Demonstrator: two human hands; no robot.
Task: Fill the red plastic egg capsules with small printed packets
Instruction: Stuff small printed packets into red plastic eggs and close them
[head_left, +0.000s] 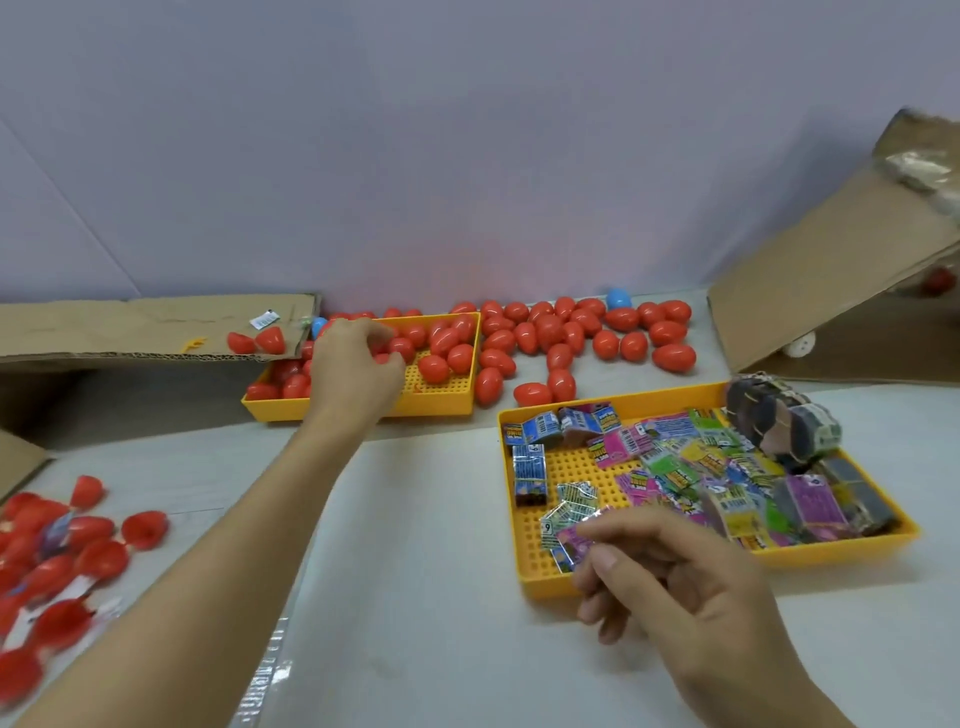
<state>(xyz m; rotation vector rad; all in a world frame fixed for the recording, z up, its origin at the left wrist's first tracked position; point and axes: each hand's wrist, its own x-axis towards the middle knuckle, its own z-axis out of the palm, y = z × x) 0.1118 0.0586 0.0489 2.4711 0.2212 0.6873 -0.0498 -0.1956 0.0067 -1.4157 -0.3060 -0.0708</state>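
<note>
My left hand (353, 371) reaches into the far yellow tray (363, 408) of red egg capsules (447, 343), its fingers curled over the eggs; what it grips is hidden. My right hand (670, 577) hovers at the near corner of the yellow packet tray (535, 582) and pinches a small pink printed packet (574, 543) between thumb and fingers. Several loose printed packets (675, 467) in blue, pink, green and yellow fill that tray.
More red eggs (566, 338) and a blue egg (618, 299) lie loose on the table behind the trays. A pile of red capsules (52, 561) lies at the left. Cardboard flaps (130, 327) stand at the left and right (831, 270). Banded packet bundles (779, 421) sit in the packet tray.
</note>
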